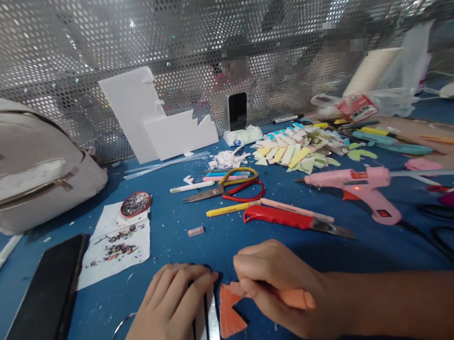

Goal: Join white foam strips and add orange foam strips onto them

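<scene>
My right hand (284, 289) is closed around an orange marker (302, 299), whose far end is hidden by the fingers. Under the fingertips, or right beside them, lies an orange-coloured cut piece (230, 313) with a notch in its side. My left hand (173, 301) rests palm down, fingers stretched and close together, over a flat striped strip with a shiny metallic edge (213, 324). That edge runs alongside the orange piece. Ahead of my hands lie a red-handled cutter (279, 216), a yellow marker (229, 209) and a small pink cap (196, 232).
A pink glue gun (350, 180) with a cord lies to the right. Scissors (228, 185) and cut pieces (298, 145) sit at the back. A dark phone (43, 304), beads on white paper (143, 247) and a bag (38, 161) are leftward. A perforated metal panel (184, 34) stands behind.
</scene>
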Tool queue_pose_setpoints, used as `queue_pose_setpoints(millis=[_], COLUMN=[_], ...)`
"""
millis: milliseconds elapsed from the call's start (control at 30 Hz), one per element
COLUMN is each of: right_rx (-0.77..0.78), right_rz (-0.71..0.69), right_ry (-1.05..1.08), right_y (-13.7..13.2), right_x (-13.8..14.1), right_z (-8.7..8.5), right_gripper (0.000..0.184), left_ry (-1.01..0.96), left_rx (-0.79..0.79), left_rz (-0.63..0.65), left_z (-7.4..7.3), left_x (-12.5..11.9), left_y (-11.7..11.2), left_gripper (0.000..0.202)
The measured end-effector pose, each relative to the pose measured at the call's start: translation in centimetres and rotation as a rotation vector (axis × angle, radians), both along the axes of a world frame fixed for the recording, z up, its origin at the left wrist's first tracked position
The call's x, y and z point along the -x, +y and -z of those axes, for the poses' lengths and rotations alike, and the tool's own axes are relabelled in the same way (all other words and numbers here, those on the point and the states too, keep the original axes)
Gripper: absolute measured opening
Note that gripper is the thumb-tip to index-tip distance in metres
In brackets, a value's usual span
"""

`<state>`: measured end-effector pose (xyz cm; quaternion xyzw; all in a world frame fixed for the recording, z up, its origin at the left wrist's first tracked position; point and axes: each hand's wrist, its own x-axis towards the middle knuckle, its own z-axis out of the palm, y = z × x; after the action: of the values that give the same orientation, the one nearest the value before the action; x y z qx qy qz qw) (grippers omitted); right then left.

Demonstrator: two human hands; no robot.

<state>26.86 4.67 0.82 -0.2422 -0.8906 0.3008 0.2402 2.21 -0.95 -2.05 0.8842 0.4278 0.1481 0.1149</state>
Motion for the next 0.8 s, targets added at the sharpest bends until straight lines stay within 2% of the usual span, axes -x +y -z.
queue_pose_setpoints(millis=[300,533,667,800], right_rx=[-0.014,-0.05,-0.079,-0.122], right_rz=[-0.079,-0.195,-0.099,0.011], right_ry=[0.003,0.067,0.15,0.114], right_y=[-0.1,-0.27,-0.14,-0.34], right_x=[0.18,0.37,0.06,-0.24], right_z=[0.33,0.81,0.56,0.45], right_gripper=[0.025,0.027,0.023,0.017], left_ry=[0.0,0.007,0.025,0.039], left_rx=[-0.006,-0.027,-0.031,-0.048], left_rz=[-0.005,-0.013,-0.015,-0.006], left_z=[-0.32,-0.41,-0.11,0.25], left_x=[-0.11,-0.15,-0.02,0.17], left_y=[-0.09,-0.03,-0.07,0.03], left_gripper=[0.088,0.088,0.086,0.088])
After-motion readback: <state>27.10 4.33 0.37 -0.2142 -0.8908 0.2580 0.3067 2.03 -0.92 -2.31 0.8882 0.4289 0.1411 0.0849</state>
